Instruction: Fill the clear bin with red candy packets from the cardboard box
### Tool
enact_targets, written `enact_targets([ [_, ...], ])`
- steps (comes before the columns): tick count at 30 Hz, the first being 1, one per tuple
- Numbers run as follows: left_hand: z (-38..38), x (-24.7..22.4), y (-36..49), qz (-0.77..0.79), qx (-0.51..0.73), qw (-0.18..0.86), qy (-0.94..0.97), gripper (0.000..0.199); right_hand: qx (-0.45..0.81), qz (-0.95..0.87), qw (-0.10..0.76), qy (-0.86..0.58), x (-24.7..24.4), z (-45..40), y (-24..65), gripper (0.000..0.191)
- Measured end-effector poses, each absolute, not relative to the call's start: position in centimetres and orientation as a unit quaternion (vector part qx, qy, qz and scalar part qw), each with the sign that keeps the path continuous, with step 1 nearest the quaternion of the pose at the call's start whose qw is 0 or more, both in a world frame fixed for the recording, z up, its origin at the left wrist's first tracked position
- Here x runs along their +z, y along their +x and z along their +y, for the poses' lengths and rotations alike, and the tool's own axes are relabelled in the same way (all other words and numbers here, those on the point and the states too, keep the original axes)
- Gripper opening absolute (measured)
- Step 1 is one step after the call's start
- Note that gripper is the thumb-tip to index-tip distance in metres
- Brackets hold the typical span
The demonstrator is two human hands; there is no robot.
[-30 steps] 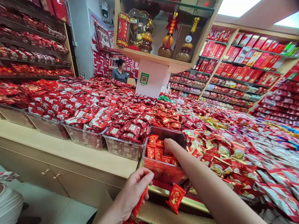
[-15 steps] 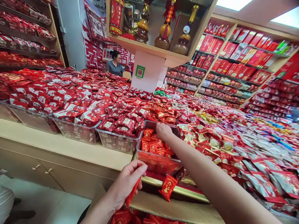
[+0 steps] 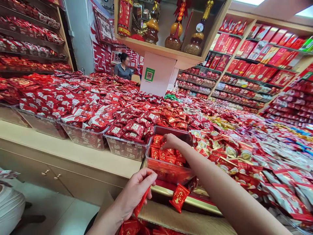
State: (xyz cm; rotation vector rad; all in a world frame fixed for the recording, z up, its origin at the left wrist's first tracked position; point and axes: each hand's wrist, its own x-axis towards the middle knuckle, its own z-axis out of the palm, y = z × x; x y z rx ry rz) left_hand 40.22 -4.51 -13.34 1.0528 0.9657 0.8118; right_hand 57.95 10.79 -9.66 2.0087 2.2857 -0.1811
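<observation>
My left hand is closed around a red candy packet, held over an open cardboard box with more red packets inside. My right hand reaches into a clear plastic bin, its fingers bent down at the red packets that stand in rows there. Whether those fingers grip a packet is hidden. One loose red packet with gold characters leans on the gold counter edge, between the bin and the box.
Left of this bin, clear bins heaped with dark red packets line the counter ledge. Piles of wrapped sweets spread to the right. A display cabinet hangs above. A person in grey is at the back.
My right hand has shifted slightly within the bin, toward the packets at its left side, and more of its fingers show. My left hand still holds its packet. The view has turned slightly.
</observation>
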Motion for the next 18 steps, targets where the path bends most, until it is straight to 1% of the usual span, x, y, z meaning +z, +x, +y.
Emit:
enact_targets([
  [2, -4.5, -13.2, 40.3, 0.431, 0.361, 0.681, 0.469, 0.025, -0.056, 0.756, 0.045, 0.651, -9.7, 10.8, 58.0, 0.038],
  [3, -4.5, -13.2, 40.3, 0.432, 0.360, 0.681, 0.469, 0.025, -0.048, 0.757, 0.042, 0.650, -9.7, 10.7, 57.9, 0.039],
  [7, -4.5, -13.2, 40.3, 0.433, 0.358, 0.681, 0.470, 0.025, 0.002, 0.771, 0.033, 0.636, -10.2, 10.3, 57.2, 0.054],
  [8, -4.5, -13.3, 40.3, 0.432, 0.357, 0.681, 0.470, 0.025, 0.010, 0.775, 0.035, 0.631, -10.4, 10.3, 57.1, 0.054],
  [12, -4.5, -13.5, 40.2, 0.435, 0.352, 0.678, 0.477, 0.025, 0.025, 0.777, 0.050, 0.627, -11.0, 10.5, 56.5, 0.040],
  [18, -4.4, -13.3, 40.3, 0.440, 0.347, 0.678, 0.475, 0.025, 0.019, 0.759, 0.058, 0.649, -11.1, 11.1, 56.0, 0.040],
])
